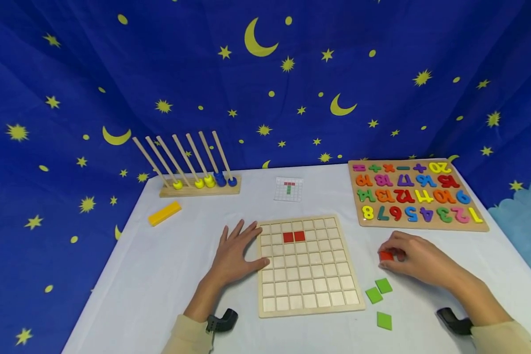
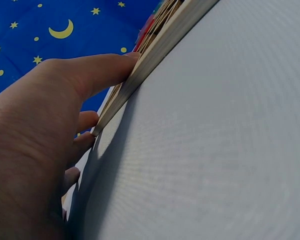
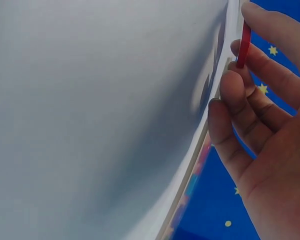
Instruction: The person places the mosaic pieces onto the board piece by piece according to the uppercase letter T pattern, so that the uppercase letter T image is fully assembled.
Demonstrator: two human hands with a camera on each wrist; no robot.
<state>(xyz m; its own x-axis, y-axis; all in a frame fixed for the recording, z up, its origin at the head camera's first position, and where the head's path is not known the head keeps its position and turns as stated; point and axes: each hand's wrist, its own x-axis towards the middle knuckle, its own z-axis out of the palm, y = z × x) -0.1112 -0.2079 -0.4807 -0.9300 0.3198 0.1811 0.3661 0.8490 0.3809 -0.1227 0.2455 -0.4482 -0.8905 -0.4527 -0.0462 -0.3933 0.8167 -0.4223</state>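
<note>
A square wooden grid board (image 1: 309, 273) lies flat on the white table, with two red tiles (image 1: 294, 237) side by side in its second row from the top. My left hand (image 1: 235, 253) rests at the board's left edge, fingers spread, and the thumb touches the rim, as the left wrist view also shows. To the right of the board, my right hand (image 1: 409, 255) pinches a red tile (image 3: 244, 46) between thumb and fingers, just above the table. Several loose green tiles (image 1: 374, 295) lie between the board and the right forearm.
Behind the board lies a small pattern card (image 1: 288, 190) showing a red and green T. A wooden number puzzle (image 1: 418, 195) sits at the back right. A peg abacus (image 1: 200, 187) with yellow and blue beads stands back left, near a yellow block (image 1: 165, 213).
</note>
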